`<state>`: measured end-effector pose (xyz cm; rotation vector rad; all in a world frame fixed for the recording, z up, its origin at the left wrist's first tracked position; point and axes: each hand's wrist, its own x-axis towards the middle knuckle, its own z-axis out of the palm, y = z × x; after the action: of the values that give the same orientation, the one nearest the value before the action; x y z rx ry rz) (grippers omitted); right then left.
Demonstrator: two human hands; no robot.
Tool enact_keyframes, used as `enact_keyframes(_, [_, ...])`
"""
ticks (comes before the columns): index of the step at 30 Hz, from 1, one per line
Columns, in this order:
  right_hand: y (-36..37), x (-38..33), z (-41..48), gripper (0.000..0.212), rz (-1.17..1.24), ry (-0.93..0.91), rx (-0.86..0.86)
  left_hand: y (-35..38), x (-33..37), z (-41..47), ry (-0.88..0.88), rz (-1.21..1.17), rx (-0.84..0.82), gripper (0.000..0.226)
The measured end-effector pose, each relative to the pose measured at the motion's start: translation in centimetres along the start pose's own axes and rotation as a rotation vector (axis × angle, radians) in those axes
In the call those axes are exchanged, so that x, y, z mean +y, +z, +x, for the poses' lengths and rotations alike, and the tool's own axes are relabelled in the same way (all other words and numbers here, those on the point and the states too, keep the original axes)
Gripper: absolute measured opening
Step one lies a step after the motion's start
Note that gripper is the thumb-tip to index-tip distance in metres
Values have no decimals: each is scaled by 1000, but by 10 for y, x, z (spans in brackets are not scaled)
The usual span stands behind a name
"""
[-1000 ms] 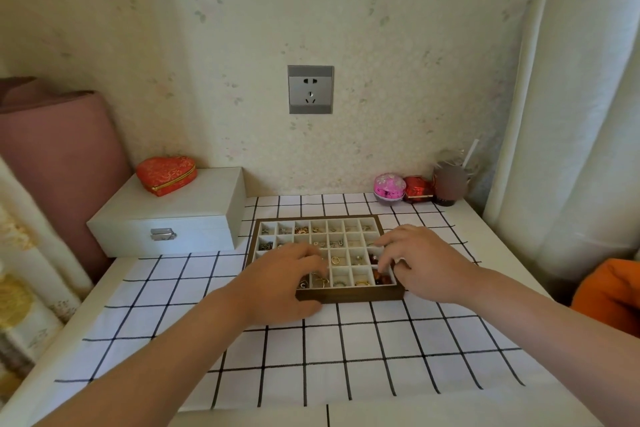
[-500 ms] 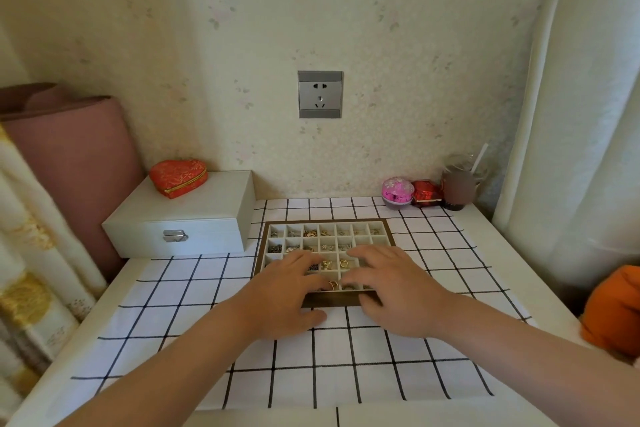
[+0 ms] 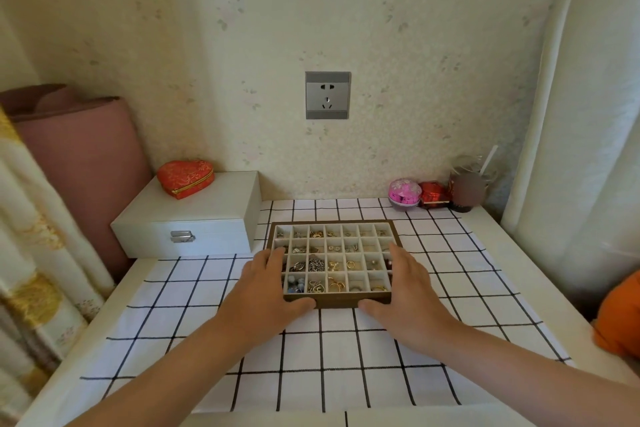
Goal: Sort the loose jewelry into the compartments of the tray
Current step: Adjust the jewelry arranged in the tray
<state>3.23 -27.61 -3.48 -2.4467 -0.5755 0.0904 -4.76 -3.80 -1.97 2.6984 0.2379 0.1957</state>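
Your left hand (image 3: pixel 268 291) and right hand (image 3: pixel 407 291) are clamped on the two near corners of the jewelry tray (image 3: pixel 333 225), thumbs pressed on the front wall, fingers lying along the side walls. The tray sits flat on the checked cloth (image 3: pixel 322 350), roughly mid tabletop (image 3: pixel 491 229). The jewelry (image 3: pixel 316 265) is in the compartments, mostly the two near rows; I can't see any loose pieces on the cloth.

Room-wise: lots of bare cloth between the tray and the near edge. On the left, the white jewelry box (image 3: pixel 194 218) with the red heart case (image 3: pixel 185 177) on top is just beside the tray's far-left corner. The pink trinket box (image 3: pixel 404 193), red box (image 3: pixel 433 195) and cup (image 3: pixel 467 191) are lined up at the wall, far right. The white curtain (image 3: pixel 581 149) hangs along the right edge.
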Motion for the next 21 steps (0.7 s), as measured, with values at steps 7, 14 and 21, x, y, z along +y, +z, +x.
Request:
enact_keyframes(7, [-4, 14, 34, 119, 114, 26, -12, 1, 1, 20, -120, -161, 37, 92])
enact_keyframes(14, [-8, 15, 77, 112, 132, 17, -19, 3, 3, 60, -156, -266, 57, 84])
enact_keyframes(21, [-3, 18, 105, 103, 77, 2, 26, 5, -3, 89, -144, -259, 67, 88])
